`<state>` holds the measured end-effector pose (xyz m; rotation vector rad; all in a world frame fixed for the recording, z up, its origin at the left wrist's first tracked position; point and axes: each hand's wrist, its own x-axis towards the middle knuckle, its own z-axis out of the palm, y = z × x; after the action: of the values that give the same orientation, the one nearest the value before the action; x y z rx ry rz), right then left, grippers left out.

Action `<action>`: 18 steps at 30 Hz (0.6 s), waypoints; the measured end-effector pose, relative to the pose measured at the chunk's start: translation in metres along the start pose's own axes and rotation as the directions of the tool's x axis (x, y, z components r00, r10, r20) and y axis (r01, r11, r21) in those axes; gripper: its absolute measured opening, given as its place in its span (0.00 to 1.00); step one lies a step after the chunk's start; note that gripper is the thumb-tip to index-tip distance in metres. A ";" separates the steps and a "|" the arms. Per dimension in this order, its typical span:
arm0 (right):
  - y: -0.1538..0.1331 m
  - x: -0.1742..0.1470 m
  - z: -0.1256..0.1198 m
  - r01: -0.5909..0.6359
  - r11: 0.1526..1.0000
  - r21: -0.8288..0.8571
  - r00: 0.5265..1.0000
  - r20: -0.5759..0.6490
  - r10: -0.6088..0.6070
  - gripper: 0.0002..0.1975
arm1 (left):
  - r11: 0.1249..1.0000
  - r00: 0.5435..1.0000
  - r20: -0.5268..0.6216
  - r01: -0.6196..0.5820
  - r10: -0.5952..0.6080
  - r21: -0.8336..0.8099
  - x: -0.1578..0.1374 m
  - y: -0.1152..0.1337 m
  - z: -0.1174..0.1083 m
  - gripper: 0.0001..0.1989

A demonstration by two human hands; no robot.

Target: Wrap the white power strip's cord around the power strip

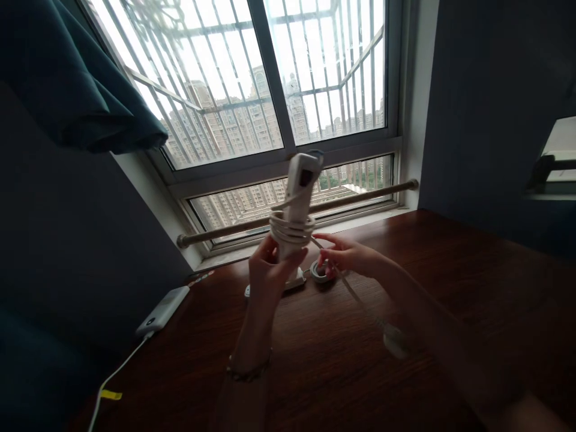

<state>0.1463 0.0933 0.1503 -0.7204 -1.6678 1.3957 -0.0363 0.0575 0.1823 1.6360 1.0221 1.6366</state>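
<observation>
My left hand [270,270] grips a white power strip [300,186] by its lower end and holds it upright above the table. Several loops of its white cord [291,230] are wound round the middle of the strip. Close by on the right, my right hand [339,255] pinches the free length of that cord between its fingers. From there the cord runs down to the right, ending in a blurred plug [395,341] that hangs in the air.
Behind my hands, another white strip [294,281] and a coiled cable [318,273] lie on the brown wooden table [324,354]. A white power bank [164,309] with a cable sits at left. A barred window [288,144] with a rail stands beyond; a curtain [99,102] hangs upper left.
</observation>
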 end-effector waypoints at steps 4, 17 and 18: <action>-0.005 -0.007 0.010 -0.184 0.920 0.346 0.973 0.199 0.120 0.28 | 0.950 0.913 -0.402 0.067 0.065 0.304 0.024 -0.016 -0.025 0.28; -0.030 -0.022 0.026 0.318 0.945 0.081 0.930 -0.222 -0.294 0.10 | 0.678 0.983 -0.165 0.175 -0.080 0.714 0.032 -0.057 -0.020 0.34; -0.032 -0.023 0.021 0.359 0.933 -0.010 0.890 -0.297 -0.346 0.09 | 0.741 0.984 -0.106 0.180 -0.146 0.647 0.032 -0.060 -0.018 0.33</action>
<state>0.1422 0.0565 0.1747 -0.5345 -1.4394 1.0103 -0.0620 0.1142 0.1497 1.8563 1.8680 1.2628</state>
